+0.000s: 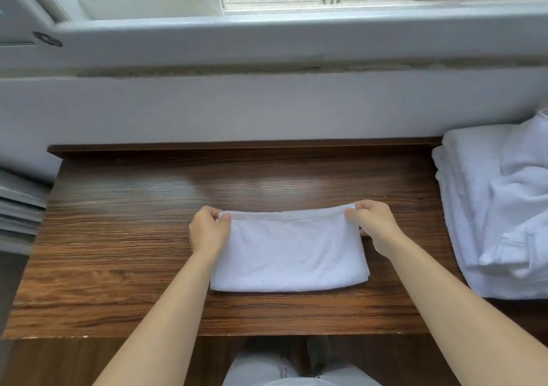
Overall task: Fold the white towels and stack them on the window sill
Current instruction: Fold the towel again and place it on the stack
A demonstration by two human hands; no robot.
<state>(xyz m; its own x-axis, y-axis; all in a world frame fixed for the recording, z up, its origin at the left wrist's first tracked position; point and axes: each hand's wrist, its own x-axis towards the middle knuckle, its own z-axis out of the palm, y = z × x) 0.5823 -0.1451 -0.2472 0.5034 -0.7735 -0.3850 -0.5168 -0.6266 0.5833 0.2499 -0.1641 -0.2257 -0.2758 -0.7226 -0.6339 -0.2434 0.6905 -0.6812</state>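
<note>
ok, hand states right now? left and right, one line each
Left hand: closed, pinching the far left corner of the folded white towel.
Right hand: closed, pinching the towel's far right corner.

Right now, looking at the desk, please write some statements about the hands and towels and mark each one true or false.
1. Both hands pinch the far corners of the folded towel. True: the left hand and the right hand each hold one corner.
2. The folded towel lies on the window sill. False: it lies on the wooden desk.
3. A pile of white towels sits at the right of the desk. True.
4. The pile at the right is neatly folded all through. False: a crumpled piece lies on top.
5. The left hand is flat on the wood. False: it grips the towel.
</note>
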